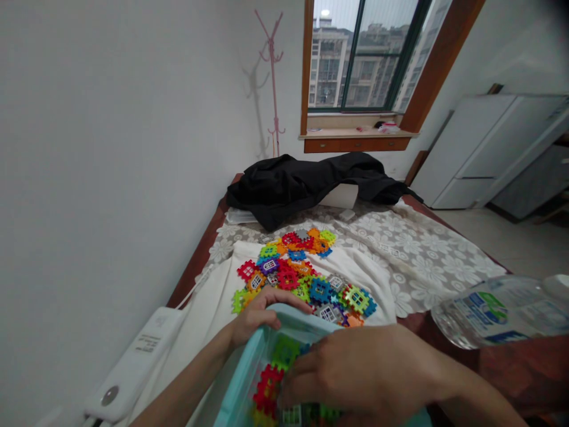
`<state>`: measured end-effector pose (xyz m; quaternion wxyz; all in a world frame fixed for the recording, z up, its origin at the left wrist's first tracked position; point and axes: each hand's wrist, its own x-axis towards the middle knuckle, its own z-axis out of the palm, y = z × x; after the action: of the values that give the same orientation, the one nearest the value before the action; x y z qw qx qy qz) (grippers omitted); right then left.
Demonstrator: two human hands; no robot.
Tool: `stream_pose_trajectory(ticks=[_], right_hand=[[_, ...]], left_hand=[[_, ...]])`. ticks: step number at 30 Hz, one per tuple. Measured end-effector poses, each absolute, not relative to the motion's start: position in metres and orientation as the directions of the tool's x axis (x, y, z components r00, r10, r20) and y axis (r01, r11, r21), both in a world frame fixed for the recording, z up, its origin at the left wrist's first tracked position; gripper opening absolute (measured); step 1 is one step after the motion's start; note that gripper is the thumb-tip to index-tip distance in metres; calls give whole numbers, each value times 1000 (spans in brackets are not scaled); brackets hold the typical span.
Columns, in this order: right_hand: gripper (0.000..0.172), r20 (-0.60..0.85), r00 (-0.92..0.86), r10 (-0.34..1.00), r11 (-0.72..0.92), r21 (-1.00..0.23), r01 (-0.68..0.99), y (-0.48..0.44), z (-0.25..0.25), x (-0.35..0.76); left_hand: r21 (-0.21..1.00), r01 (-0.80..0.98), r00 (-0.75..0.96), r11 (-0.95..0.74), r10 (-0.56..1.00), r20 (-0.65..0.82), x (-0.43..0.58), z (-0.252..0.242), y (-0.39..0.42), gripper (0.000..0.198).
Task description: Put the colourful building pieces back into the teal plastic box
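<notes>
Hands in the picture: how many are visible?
2. The left hand grips the rim of the teal bin; the right hand lies on the blocks inside it.

I see the left hand [255, 314] curled over the rim of a pale turquoise plastic bin [243, 385]. The right hand [355, 373] lies inside the bin, fingers down on bright plastic interlocking tiles [269, 385]; I cannot tell its grip. Just beyond the left hand, a heap of matching tiles [302, 270] covers a white cloth [213, 302]. A clear plastic water bottle [498, 308] lies to the right of the right hand.
</notes>
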<state>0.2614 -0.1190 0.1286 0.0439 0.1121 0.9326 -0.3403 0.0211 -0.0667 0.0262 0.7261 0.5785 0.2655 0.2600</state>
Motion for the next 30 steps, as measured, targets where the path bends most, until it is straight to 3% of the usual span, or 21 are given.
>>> stream_pose_trajectory(ticks=[2, 4, 6, 9, 12, 14, 19, 25, 30], right_hand=[[49, -136, -969, 207, 687, -685, 243, -102, 142, 271], [42, -134, -928, 349, 654, -674, 343, -80, 145, 282], [42, -144, -813, 564, 631, -560, 537, -56, 133, 291], [65, -225, -601, 767, 521, -328, 788, -27, 96, 295], [96, -338, -531, 777, 472, -244, 847, -14, 61, 285], [107, -344, -542, 766, 488, -236, 840, -13, 48, 276], [91, -296, -546, 784, 507, -203, 838, -13, 41, 268], [102, -314, -572, 758, 504, -275, 819, -3, 37, 276], [96, -349, -570, 744, 494, -288, 820, -4, 38, 273]], left_hand=[[974, -85, 711, 212, 697, -90, 21, 25, -67, 60], [965, -102, 698, 241, 708, -103, 21, 24, -68, 59], [963, -107, 703, 247, 704, -102, 22, 24, -68, 59], [972, -92, 725, 216, 684, -84, 23, 25, -66, 60], [976, -84, 726, 201, 683, -79, 22, 25, -64, 61], [979, -76, 728, 188, 682, -74, 21, 25, -64, 62], [983, -73, 734, 167, 677, -60, 21, 25, -63, 60], [983, -71, 741, 169, 669, -62, 21, 21, -62, 60], [978, -74, 732, 194, 677, -79, 22, 25, -64, 61]])
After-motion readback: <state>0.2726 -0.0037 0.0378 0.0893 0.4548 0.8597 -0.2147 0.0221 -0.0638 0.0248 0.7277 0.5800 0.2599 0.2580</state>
